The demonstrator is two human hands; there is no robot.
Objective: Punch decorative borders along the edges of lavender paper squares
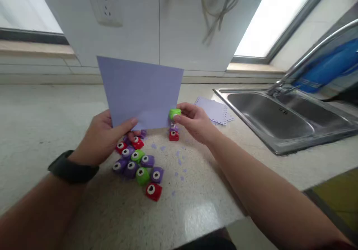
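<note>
Black wristband (73,168) at eight o'clock circles the wrist of the left hand (107,133), which is mostly closed, thumb laid on the front of a lilac sheet (141,93) and fingers tucked behind and below. That sheet, toward ten o'clock, is plain, smooth and four-cornered, tilted up off the counter (106,220), its top edge sloping slightly down rightward. Under it, near seven o'clock, cluster glossy purple, green and red punches (134,168), their white discs bearing dark shapes, some starlike. Lilac scraps (179,161) dot six o'clock. Dead centre, a bright green punch (173,112) meets the sheet's lower right edge; whether paper sits in its slot I cannot tell. The right hand (197,123), thumb and fingers pinched together, grips this punch. Toward three o'clock lie overlapping lilac sheets with hole-punched edges (214,110), then a steel sink (274,116).
</note>
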